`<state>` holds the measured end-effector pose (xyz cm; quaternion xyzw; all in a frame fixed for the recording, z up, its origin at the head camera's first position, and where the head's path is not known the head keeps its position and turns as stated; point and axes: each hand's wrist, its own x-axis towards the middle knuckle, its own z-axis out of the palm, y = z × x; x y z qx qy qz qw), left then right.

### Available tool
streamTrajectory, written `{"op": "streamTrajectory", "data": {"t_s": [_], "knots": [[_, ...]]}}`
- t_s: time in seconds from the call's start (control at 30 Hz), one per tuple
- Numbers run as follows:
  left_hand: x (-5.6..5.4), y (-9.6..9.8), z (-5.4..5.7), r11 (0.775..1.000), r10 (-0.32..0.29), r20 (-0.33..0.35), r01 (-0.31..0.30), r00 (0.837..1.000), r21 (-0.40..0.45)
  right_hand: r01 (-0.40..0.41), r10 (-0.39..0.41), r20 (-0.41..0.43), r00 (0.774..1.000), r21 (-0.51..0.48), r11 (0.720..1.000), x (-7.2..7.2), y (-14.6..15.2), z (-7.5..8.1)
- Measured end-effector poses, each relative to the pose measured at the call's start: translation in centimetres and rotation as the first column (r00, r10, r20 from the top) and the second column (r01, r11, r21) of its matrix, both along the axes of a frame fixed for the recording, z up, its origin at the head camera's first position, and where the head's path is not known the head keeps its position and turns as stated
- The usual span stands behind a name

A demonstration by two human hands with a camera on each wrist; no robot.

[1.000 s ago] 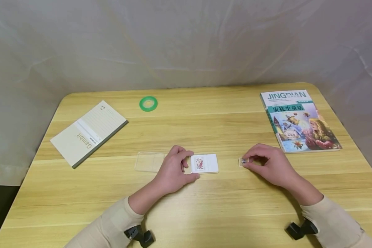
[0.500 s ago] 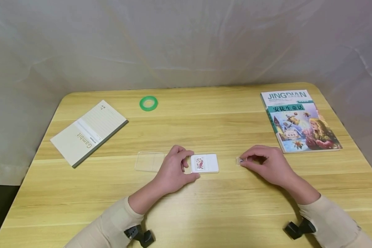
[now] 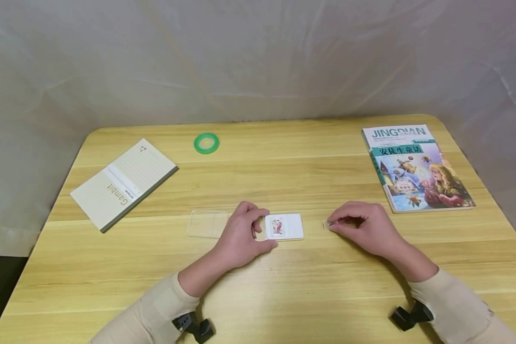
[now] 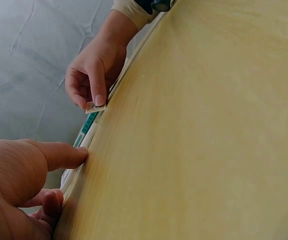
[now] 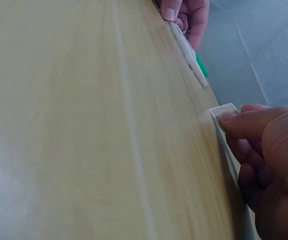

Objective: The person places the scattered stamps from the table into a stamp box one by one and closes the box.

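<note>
My left hand (image 3: 240, 240) holds a small clear plastic case (image 3: 301, 234) on the table, thumb at its near edge and a finger at the far edge. Inside lies a white card (image 3: 293, 225), with a stamp (image 3: 277, 226) showing a red figure on its left half. The clear lid (image 3: 204, 224) lies left of the case, partly hidden behind the hand. To the right of the case, my right hand (image 3: 371, 228) pinches a second small stamp (image 5: 221, 109) between thumb and fingertips. Most of that stamp's picture is covered by the fingers.
A green tape roll (image 3: 206, 143) lies toward the back of the wooden table (image 3: 275, 177). At the left is a notebook (image 3: 124, 186) with a dark spine; a colourful storybook (image 3: 417, 167) lies at the back right. Grey fabric (image 3: 258, 62) hangs behind.
My right hand has moved a little to the left with the stamp, closer to the case. The stamp now shows less of its face. My left hand and the case stay still.
</note>
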<state>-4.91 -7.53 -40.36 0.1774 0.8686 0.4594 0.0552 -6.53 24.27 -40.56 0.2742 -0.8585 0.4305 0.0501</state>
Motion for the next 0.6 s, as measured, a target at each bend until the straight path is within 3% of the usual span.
{"op": "streamTrajectory", "data": {"t_s": [0.2,0.47,0.6], "knots": [[-0.04,0.00,-0.03,1.000,-0.004,-0.001,0.004,1.000,0.002,-0.038,0.038,-0.016,0.999,-0.016,0.999,-0.02,-0.42,0.46],[-0.03,-0.03,-0.04,1.000,-0.005,0.001,0.005,1.000,-0.007,0.029,-0.035,0.079,0.996,0.073,0.997,-0.01,-0.28,0.09],[0.00,-0.05,-0.01,1.000,-0.004,0.002,0.004,1.000,-0.008,0.047,-0.055,0.087,0.995,0.081,0.996,0.04,-0.42,0.20]]}}
